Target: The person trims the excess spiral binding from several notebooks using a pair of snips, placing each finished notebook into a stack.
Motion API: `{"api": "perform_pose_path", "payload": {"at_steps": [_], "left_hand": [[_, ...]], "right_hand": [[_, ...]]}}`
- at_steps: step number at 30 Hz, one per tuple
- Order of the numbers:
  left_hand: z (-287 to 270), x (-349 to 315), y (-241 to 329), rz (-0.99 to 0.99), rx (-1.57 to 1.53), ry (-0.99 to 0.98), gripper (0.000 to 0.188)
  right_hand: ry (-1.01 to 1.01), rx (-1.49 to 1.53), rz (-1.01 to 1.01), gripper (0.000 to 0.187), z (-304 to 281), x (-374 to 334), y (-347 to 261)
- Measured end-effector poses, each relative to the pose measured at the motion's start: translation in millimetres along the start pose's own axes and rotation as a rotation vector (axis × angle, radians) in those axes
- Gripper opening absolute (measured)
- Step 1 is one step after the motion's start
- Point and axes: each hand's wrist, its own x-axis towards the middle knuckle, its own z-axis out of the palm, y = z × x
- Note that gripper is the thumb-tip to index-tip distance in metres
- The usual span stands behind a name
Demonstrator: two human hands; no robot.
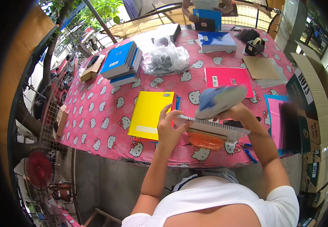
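Note:
My left hand [170, 126] is closed on the left end of a spiral notebook [217, 126], tilted above the near table edge with its wire coil toward me. The coil's loose end [262, 134] sticks out past the right side. My right hand [235, 112] grips a blue-and-white thing [222, 99], too smeared by motion to tell whether it is the notebook's cover; its fingertips are partly hidden. Left of the notebook lies a yellow spiral notebook [150, 113] on a small stack. Below the coil is an orange bundle [207, 141]. A red notebook [228, 79] lies beyond.
Blue notebooks [119, 60] are stacked at far left beside a plastic bag [165, 58]. A tape dispenser [255, 46] and blue books [217, 41] stand farther back. At right are pink sheets [276, 117] and an open carton [313, 90]. Another person's hand [193, 18] holds a blue notebook opposite.

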Motion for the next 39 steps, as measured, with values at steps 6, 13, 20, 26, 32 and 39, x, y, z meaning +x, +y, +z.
{"api": "perform_pose_path", "payload": {"at_steps": [6,13,20,26,32,39], "left_hand": [[-1,-3,-14,-0.313,-0.261,-0.069,0.041],[-9,-6,-12,-0.413,-0.756,0.042,0.038],[-8,-12,-30,-0.395,-0.798,0.061,0.034],[-9,-3,-37,-0.477,-0.911,0.002,0.035],[-7,1,-38,-0.505,-0.949,-0.008,0.036],[-11,0,-43,-0.549,-0.935,-0.057,0.036]], "right_hand": [[0.050,-0.011,0.023,0.056,3,10,2],[0.036,-0.323,-0.075,0.058,13,25,4],[0.011,-0.230,0.135,0.057,18,45,13],[-0.008,-0.147,0.137,0.058,23,33,11],[0.030,-0.258,0.072,0.049,26,45,2],[0.042,-0.052,0.044,0.055,33,44,-5]]}}
